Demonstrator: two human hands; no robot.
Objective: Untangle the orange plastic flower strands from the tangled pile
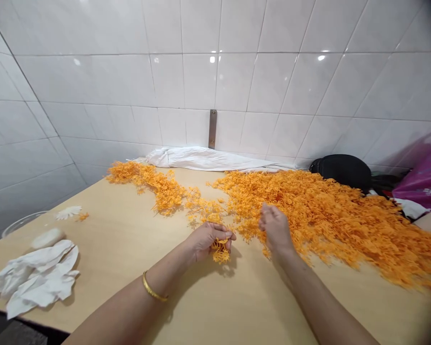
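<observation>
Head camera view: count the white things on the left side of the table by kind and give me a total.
Crumpled white cloth: 1
White flower head: 1
Pale rounded lump: 1
Total: 3

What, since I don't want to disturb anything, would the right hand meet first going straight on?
The right hand would most likely meet the small orange flowers first, just past its fingertips, though how far above them it is can't be told.
</observation>
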